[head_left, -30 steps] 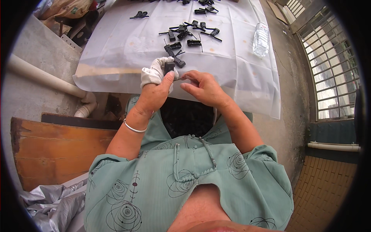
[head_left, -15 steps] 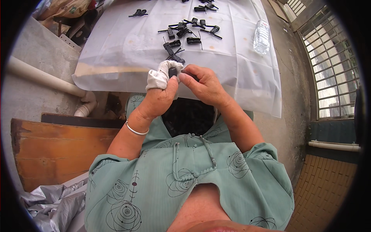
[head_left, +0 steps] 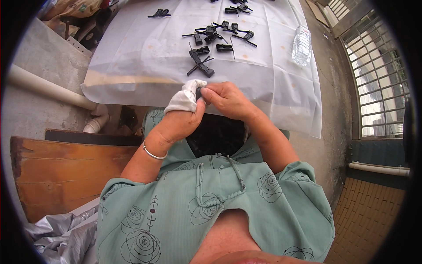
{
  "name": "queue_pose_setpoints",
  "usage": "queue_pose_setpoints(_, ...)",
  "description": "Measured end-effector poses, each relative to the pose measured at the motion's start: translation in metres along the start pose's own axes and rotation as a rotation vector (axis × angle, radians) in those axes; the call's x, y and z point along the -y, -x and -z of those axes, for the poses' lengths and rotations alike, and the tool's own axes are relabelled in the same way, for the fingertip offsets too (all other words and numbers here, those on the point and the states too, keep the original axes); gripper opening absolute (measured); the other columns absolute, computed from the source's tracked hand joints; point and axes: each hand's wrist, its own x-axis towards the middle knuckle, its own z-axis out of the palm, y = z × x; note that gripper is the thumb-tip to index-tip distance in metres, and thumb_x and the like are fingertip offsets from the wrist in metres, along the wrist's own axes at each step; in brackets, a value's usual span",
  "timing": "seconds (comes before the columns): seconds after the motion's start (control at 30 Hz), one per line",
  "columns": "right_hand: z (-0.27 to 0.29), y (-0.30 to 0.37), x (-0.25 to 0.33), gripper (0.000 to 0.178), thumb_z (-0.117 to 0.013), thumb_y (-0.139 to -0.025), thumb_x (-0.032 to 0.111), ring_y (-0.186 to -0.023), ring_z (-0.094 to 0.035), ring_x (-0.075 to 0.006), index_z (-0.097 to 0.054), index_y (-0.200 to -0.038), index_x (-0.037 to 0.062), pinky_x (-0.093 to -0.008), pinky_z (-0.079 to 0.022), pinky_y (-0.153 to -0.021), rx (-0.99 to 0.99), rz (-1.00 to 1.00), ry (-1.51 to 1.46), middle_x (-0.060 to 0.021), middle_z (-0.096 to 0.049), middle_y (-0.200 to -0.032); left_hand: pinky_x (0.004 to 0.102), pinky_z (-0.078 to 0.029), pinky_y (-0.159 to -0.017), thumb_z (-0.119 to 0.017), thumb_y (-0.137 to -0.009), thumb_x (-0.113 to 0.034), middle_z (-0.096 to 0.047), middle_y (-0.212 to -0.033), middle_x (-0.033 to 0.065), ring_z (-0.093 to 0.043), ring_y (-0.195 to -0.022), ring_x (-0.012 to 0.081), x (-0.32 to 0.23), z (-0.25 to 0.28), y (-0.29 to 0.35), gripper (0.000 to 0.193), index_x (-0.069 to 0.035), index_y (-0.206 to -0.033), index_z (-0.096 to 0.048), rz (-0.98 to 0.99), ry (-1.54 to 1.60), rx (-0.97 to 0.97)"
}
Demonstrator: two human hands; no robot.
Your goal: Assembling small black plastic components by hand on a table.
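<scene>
My left hand has a white cloth glove over its fingers, while the thumb is bare. It is closed around a small black plastic piece, of which only a sliver shows. From the right, my bare right hand pinches at the same piece, its thumb and curled fingers against it. Both hands meet just over the near edge of the table. Closest beyond them lies a black plastic part with thin arms sticking out.
Several similar black parts are scattered over the table's white plastic sheet. A clear water bottle stands toward the right edge. A wooden board and a pale pipe are on the left, a barred window on the right.
Both hands have drawn slightly toward me, away from the nearest part on the table. The black piece is now more covered by my fingers. The view has shifted a little.
</scene>
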Motion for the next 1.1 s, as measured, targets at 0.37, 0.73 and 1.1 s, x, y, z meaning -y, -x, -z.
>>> queue_pose_setpoints(0.37,0.043,-0.054,-0.019,0.013,-0.059,-0.08,0.011,-0.069,-0.061,-0.0294,-0.061,-0.092,0.0056,-0.0347,-0.048,-0.06,-0.216,0.211,1.178,-0.0125,-0.062,-0.078,0.0268,-0.048,-0.061,-0.046,-0.09,-0.013,-0.059,-0.096,0.0083,-0.061,-0.075,0.0151,0.034,0.004,-0.007,0.023,0.0,-0.108,-0.054,0.285,0.282,0.05)
queue_pose_setpoints(0.73,0.006,0.012,0.027,0.018,-0.067,-0.075,0.009,-0.056,-0.053,-0.0168,-0.061,-0.091,0.0011,-0.027,-0.044,-0.053,-0.205,0.203,0.509,-0.0102,-0.059,-0.071,0.0196,-0.044,-0.049,-0.05,-0.09,-0.008,-0.061,-0.086,0.0054,-0.056,-0.063,0.0088,0.014,0.005,-0.02,0.022,-0.002,-0.111,-0.047,0.199,1.11,-0.013)
queue_pose_setpoints(1.1,0.003,0.004,0.03,0.025,-0.06,-0.086,0.021,-0.057,-0.036,-0.0038,-0.055,-0.073,0.001,-0.0222,-0.032,-0.049,-0.279,-0.001,0.114,0.006,-0.045,-0.061,0.0195,-0.046,-0.052,-0.052,-0.087,-0.004,-0.057,-0.09,0.0053,-0.056,-0.065,0.0078,-0.011,-0.002,-0.005,0.029,0.001,-0.114,-0.047,0.097,0.601,0.043)
